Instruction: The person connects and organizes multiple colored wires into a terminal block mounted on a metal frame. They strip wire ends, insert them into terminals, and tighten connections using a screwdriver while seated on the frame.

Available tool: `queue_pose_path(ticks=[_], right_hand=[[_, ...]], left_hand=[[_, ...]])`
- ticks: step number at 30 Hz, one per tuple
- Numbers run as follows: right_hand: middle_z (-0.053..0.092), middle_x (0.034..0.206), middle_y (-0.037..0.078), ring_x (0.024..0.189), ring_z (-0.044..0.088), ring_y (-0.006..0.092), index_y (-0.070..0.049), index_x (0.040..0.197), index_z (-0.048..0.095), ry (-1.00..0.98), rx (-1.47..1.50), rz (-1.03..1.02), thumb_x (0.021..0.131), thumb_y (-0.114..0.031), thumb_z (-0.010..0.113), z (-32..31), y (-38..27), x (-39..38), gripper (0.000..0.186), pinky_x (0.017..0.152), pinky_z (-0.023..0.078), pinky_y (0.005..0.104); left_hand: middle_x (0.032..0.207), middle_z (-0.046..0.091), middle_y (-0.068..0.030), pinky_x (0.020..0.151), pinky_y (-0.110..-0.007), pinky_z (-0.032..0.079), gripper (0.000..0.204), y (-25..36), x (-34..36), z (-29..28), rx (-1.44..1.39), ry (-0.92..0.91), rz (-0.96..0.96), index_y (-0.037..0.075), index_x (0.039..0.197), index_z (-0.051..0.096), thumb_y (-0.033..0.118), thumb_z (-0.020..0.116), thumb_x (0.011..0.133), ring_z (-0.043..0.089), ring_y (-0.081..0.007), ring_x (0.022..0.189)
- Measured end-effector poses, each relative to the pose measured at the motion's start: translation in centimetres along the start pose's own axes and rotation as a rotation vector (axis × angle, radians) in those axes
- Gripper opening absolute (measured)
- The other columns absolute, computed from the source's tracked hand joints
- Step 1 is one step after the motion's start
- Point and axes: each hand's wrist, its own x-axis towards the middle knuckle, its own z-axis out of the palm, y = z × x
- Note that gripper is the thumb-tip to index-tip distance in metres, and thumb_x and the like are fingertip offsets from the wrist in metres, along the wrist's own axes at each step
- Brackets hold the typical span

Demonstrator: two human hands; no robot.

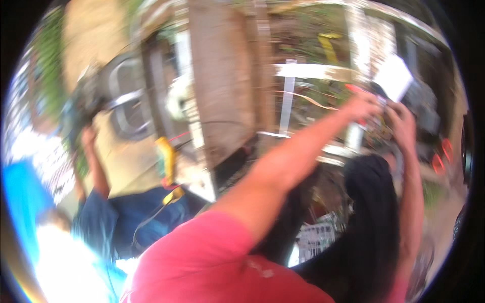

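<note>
Motion smears much of the picture. My left hand [362, 106] reaches far to the right, its fingers closed around a slim red thing [353, 88] whose kind the blur hides. Close beside it on the right is my right hand [402, 122], fingers bent inward at a small dark part that I cannot make out. Just beyond both hands a white, flat-faced object [394, 78] stands tilted. Thin, tangled wires [378, 132] show below and between the hands. A pale orange wire [310, 100] runs toward my left hand from the left.
A wooden board [225, 76] and white-painted bars frame the middle. On the left are a yellow meter-like device [165, 156], a yellow clamp-shaped tool [173, 195] and a dark round-framed object [129, 96]. Another person's arm [97, 164] reaches in there. Orange rings [442, 156] lie right.
</note>
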Motion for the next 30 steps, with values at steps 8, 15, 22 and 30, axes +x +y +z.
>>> queue_pose_path(ticks=[8, 15, 22, 30], right_hand=[[0.069, 0.111, 0.007, 0.100, 0.061, 0.0126, 0.005, 0.124, 0.066, -0.011, 0.084, -0.044, 0.100, -0.016, 0.063, 0.1, 5.5, 3.1, 0.032, 0.089, 0.048, 0.0266], [0.067, 0.110, 0.007, 0.094, 0.059, 0.0101, 0.005, 0.127, 0.063, -0.023, 0.160, -0.056, 0.103, -0.015, 0.061, -0.4, 7.1, 3.4, 0.032, 0.082, 0.048, 0.0247], [0.069, 0.111, 0.007, 0.096, 0.063, 0.0118, 0.005, 0.126, 0.065, -0.046, 0.210, -0.025, 0.101, -0.015, 0.062, -1.0, 8.8, 3.8, 0.032, 0.084, 0.050, 0.0257], [0.074, 0.100, 0.010, 0.091, 0.067, 0.0158, 0.001, 0.113, 0.072, 0.035, -0.053, -0.029, 0.095, -0.023, 0.068, 0.6, -0.3, -0.2, 0.030, 0.083, 0.053, 0.0329]], left_hand=[[0.078, 0.071, -0.0150, 0.058, -0.034, 0.061, 0.010, -3.0, 2.1, -0.1, -0.243, 0.105, 0.038, -0.007, 0.085, 0.069, -0.001, 0.073, 0.078, 0.071, -0.0222, 0.066], [0.073, 0.071, -0.0135, 0.056, -0.033, 0.059, 0.007, -3.7, 2.7, 0.5, -0.226, 0.127, 0.043, -0.005, 0.080, 0.069, -0.001, 0.074, 0.077, 0.070, -0.0202, 0.062], [0.074, 0.071, -0.0126, 0.056, -0.033, 0.058, 0.009, -3.8, 3.1, 0.7, -0.124, 0.111, 0.074, -0.003, 0.085, 0.071, 0.003, 0.074, 0.079, 0.069, -0.0196, 0.062], [0.101, 0.073, -0.0165, 0.074, -0.036, 0.059, 0.020, -1.6, 1.2, -1.2, -0.073, -0.135, -0.069, -0.005, 0.108, 0.069, 0.005, 0.066, 0.091, 0.074, -0.0245, 0.085]])
